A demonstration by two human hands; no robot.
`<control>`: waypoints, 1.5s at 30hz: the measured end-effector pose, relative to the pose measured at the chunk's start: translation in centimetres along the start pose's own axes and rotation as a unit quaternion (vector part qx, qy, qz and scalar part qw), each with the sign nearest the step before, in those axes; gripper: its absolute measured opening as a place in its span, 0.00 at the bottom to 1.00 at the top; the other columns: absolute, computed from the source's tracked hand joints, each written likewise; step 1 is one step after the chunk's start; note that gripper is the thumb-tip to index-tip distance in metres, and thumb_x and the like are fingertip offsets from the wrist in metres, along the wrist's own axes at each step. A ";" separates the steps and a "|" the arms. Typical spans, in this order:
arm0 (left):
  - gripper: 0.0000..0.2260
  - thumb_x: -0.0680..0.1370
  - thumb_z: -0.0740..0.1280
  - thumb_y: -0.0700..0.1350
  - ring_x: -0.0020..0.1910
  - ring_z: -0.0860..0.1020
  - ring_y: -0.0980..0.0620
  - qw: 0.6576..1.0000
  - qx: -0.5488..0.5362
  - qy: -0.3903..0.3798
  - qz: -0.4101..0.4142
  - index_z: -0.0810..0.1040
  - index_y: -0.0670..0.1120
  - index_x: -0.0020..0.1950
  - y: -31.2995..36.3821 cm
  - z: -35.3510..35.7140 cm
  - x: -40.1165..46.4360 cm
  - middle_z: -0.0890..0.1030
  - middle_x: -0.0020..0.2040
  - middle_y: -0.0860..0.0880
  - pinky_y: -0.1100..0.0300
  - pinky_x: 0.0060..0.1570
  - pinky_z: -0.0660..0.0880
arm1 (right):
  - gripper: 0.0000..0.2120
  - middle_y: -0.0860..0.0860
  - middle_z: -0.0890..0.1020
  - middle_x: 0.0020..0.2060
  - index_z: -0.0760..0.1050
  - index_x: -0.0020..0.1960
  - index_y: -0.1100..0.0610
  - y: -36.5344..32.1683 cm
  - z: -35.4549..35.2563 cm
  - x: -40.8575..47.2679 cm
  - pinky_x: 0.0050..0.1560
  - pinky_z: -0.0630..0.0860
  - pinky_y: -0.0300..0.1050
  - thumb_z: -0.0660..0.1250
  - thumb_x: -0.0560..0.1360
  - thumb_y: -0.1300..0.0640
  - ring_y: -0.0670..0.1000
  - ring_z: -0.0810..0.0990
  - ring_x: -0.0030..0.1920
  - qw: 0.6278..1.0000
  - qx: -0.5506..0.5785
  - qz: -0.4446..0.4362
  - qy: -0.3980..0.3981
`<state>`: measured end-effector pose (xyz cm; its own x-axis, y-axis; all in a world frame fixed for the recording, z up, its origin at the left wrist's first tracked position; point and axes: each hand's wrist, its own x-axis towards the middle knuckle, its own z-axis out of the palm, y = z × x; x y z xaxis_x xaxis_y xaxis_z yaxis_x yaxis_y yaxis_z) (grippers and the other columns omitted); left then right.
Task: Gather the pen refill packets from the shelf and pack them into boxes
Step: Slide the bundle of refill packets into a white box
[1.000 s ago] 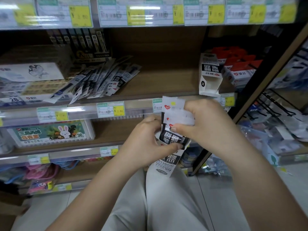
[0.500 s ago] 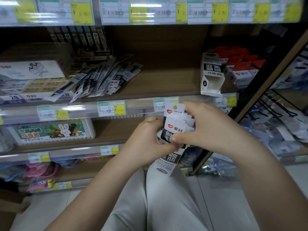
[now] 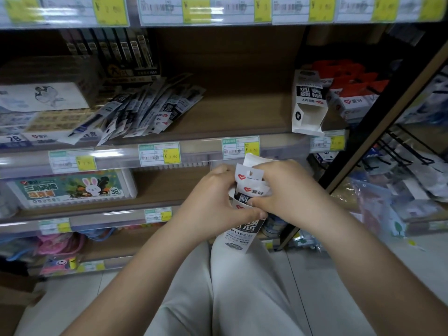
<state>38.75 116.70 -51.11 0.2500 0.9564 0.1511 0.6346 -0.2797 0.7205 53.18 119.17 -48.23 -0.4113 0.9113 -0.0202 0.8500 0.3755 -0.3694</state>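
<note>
White card headers with a red heart mark are seen sticking out of a small black-and-white box [image 3: 242, 232], which is held upright above the lap, its long axis running near to far and its open mouth turned toward the shelf [image 3: 218, 117]. The box is gripped by the left hand [image 3: 213, 202], thumb laid across its front face. The bundle of refill packets [image 3: 249, 183] is pinched at its upper end by the right hand [image 3: 286, 190], fingers curled over the headers. The packets lie in line with the box, partly sunk into it, so the coming push is judged to run straight down the box's length, toward the person. The right hand sits directly on the packet tops and is the nearer one for that push; the left serves only as a brace.

More loose packets [image 3: 145, 110] are fanned on the middle shelf, far and to the left of both hands, the left hand being the nearer. An empty open box [image 3: 308, 103] stands on the same shelf to the right, beside red-topped boxes [image 3: 351, 93].
</note>
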 end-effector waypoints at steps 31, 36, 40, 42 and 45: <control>0.16 0.67 0.75 0.51 0.46 0.72 0.56 0.998 0.061 -0.021 -0.015 0.80 0.44 0.48 -0.3 -0.3 -0.1 0.74 0.49 0.50 0.65 0.42 0.68 | 0.12 0.49 0.73 0.30 0.70 0.31 0.53 -1.6 -2.7 0.6 0.31 0.69 0.43 0.70 0.69 0.52 0.51 0.74 0.33 0.992 -0.082 -0.038 -0.093; 0.17 0.67 0.75 0.53 0.49 0.72 0.54 0.996 0.076 -0.029 -0.020 0.79 0.45 0.50 -0.3 -0.5 -0.1 0.73 0.49 0.50 0.59 0.47 0.71 | 0.07 0.46 0.80 0.36 0.75 0.36 0.47 -1.8 -2.9 1.0 0.41 0.77 0.45 0.68 0.73 0.53 0.48 0.78 0.39 0.996 -0.053 -0.044 -0.052; 0.16 0.67 0.76 0.51 0.47 0.73 0.54 0.998 0.055 -0.023 -0.011 0.80 0.44 0.50 -0.5 -0.3 -0.3 0.73 0.47 0.51 0.57 0.47 0.71 | 0.15 0.44 0.77 0.32 0.69 0.31 0.46 -1.6 -3.4 1.1 0.39 0.74 0.42 0.68 0.74 0.53 0.45 0.75 0.36 0.994 -0.073 -0.043 -0.076; 0.16 0.67 0.76 0.51 0.46 0.72 0.55 0.998 0.049 -0.024 -0.005 0.81 0.45 0.50 -0.5 -0.2 -0.5 0.73 0.47 0.51 0.61 0.45 0.70 | 0.14 0.43 0.76 0.31 0.70 0.32 0.46 -1.5 -3.9 0.8 0.38 0.72 0.41 0.68 0.74 0.52 0.43 0.75 0.35 0.992 -0.069 -0.046 -0.098; 0.17 0.67 0.77 0.50 0.46 0.72 0.56 0.999 0.042 -0.020 0.000 0.81 0.47 0.52 -0.5 -0.3 -0.4 0.74 0.47 0.51 0.65 0.43 0.68 | 0.07 0.44 0.80 0.37 0.77 0.39 0.46 -1.4 -4.1 0.4 0.41 0.74 0.42 0.67 0.75 0.52 0.46 0.78 0.41 0.991 -0.053 -0.059 -0.107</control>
<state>38.10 116.52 -51.35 0.2781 0.9526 0.1232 0.6927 -0.2878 0.6613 53.17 119.71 -43.95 -0.5606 0.8076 -0.1832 0.8170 0.5035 -0.2810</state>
